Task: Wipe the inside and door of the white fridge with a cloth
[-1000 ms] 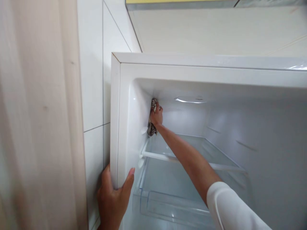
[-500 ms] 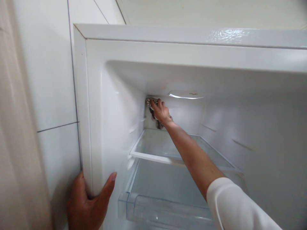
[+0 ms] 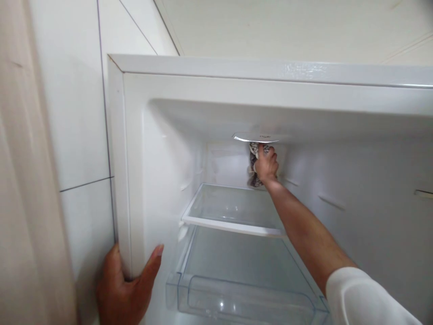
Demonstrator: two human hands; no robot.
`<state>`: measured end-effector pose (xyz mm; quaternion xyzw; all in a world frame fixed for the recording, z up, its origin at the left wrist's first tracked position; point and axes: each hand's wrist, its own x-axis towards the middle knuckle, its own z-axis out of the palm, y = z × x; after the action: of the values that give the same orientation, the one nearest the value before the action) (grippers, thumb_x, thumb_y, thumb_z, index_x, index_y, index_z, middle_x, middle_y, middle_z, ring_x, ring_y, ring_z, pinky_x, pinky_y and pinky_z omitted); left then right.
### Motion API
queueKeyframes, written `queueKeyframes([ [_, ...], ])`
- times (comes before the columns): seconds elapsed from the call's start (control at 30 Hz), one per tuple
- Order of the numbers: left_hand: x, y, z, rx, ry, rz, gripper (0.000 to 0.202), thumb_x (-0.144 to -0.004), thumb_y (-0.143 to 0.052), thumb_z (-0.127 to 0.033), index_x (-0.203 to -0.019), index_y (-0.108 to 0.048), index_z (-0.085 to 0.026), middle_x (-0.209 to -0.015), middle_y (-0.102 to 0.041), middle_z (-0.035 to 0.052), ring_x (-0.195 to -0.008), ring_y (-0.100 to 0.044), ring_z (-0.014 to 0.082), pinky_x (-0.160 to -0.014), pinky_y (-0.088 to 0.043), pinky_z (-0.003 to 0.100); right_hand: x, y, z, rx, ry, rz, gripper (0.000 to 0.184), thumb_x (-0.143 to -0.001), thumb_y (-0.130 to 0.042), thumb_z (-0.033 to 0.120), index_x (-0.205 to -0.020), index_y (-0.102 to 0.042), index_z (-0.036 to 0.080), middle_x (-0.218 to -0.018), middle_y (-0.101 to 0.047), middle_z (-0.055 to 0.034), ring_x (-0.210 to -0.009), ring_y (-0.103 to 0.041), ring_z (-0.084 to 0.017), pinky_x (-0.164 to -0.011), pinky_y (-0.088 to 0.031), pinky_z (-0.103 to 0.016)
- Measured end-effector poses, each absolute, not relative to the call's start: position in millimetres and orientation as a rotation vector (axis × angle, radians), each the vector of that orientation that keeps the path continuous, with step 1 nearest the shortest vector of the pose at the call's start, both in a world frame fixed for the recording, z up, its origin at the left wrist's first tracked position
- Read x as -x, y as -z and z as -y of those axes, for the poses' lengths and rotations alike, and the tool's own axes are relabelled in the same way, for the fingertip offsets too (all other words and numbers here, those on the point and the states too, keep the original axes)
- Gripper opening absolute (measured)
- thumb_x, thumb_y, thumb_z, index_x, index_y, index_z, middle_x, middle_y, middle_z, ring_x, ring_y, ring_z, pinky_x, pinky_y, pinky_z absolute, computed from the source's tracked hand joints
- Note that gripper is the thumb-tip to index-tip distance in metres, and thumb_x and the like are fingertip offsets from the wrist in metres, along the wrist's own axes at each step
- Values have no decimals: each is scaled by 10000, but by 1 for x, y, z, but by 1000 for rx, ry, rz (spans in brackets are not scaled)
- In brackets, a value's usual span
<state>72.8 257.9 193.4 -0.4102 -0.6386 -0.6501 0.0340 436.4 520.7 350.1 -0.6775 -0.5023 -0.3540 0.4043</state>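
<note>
My right hand [image 3: 267, 163] reaches deep into the white refrigerator [image 3: 216, 88] and presses a dark-and-white patterned cloth [image 3: 254, 155] against the back wall, just under the light cover [image 3: 255, 137]. Part of the cloth hangs below the fingers. My left hand [image 3: 125, 286] grips the left edge of the refrigerator body, the thumb on the inner side and the other fingers wrapped round the outside, partly hidden.
Below my right arm lies a glass shelf [image 3: 233, 228] with a white front edge. Under it sits a clear plastic drawer [image 3: 250, 293]. Shelf ridges line both side walls. A tiled wall [image 3: 84, 135] stands close on the left, beside a beige vertical surface [image 3: 40, 180].
My right hand has moved the cloth rightward along the back wall, from the left corner to beneath the light cover. My left hand keeps its hold. The view has shifted slightly.
</note>
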Motion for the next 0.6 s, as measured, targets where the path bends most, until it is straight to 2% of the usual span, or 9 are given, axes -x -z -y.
queueKeyframes([
  [0.17, -72, -191, -257, 1297, 2016, 1960, 618, -662, -712, -717, -1016, -655, -214, -783, -672, 40, -686, -638, 257, -650, -554, 394, -453, -340, -525, 1749, 612, 799, 596, -1031, -222, 175, -1614, -342, 205, -1419, -429, -289, -1178, -550, -408, -797, -532, -466],
  [0.4, -72, -185, -262, 1282, 1970, 1880, 672, -710, -688, -721, -1119, -691, -187, -869, -701, 76, -759, -680, 278, -641, -569, 382, -428, -333, -533, 1784, 352, 523, 598, -1016, -223, 155, -1605, -329, 184, -1381, -425, -287, -1252, -543, -401, -870, -531, -469],
  [0.6, -72, -182, -263, 1348, 1894, 1758, 617, -778, -704, -645, -1152, -693, -154, -888, -727, 89, -769, -723, 269, -626, -569, 339, -366, -324, -541, 1836, 98, 474, 640, -1002, -231, 149, -1640, -237, 209, -1412, -402, -277, -1291, -543, -389, -924, -541, -480],
])
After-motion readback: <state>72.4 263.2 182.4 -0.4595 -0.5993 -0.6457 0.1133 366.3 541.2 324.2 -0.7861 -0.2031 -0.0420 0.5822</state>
